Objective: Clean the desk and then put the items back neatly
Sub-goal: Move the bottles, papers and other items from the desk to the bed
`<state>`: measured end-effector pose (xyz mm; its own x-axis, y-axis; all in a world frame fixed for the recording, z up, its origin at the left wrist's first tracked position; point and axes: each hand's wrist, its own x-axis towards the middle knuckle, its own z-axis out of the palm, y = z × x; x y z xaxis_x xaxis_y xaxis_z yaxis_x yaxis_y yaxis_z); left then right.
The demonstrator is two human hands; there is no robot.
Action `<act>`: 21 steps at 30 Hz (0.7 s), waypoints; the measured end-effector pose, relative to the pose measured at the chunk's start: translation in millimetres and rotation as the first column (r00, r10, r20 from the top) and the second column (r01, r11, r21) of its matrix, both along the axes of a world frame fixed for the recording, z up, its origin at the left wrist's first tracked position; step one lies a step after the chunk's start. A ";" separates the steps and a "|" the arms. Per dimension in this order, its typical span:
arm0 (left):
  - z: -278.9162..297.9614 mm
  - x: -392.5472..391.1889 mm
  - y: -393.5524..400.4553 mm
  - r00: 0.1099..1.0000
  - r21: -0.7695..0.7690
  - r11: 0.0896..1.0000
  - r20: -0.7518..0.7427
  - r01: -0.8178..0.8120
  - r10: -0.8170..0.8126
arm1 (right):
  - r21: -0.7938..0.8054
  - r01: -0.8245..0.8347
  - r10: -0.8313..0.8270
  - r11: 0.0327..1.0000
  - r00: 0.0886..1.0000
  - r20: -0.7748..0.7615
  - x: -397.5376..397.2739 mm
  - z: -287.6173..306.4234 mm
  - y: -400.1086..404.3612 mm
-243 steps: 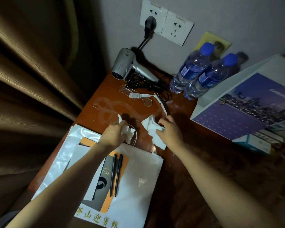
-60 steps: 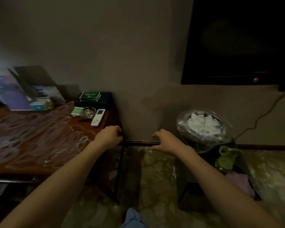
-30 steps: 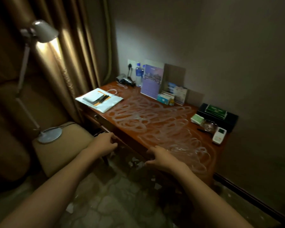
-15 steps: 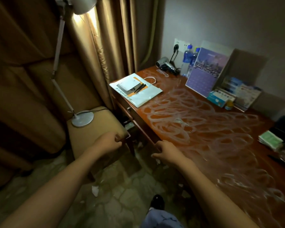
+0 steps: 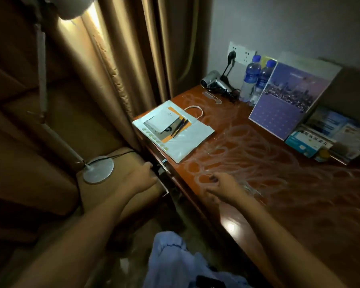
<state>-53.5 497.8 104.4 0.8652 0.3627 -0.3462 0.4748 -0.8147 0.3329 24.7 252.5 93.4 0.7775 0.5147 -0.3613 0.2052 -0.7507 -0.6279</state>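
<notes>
— Where swirled wipe marks cover the wooden desk point(image 5: 279, 183), what lies on it?
— A white paper bag point(image 5: 185, 140) at the near left corner, pens and booklets stacked on it; a purple calendar point(image 5: 287, 104), two water bottles point(image 5: 256, 80) and a hair dryer point(image 5: 212, 82) stand at the back.
— And the hands?
— Right hand point(image 5: 224, 186) hovers over the desk's front edge, fingers loosely curled, holding nothing, well short of the bag. Left hand point(image 5: 141, 179) rests beside the desk over a cushioned seat point(image 5: 116, 196), fingers relaxed.
</notes>
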 end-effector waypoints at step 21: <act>-77.6 319.9 185.5 0.992 -0.040 0.996 -0.100 -0.075 0.071 | -0.186 0.739 -0.759 0.647 0.600 -0.254 184.7 -81.6 173.0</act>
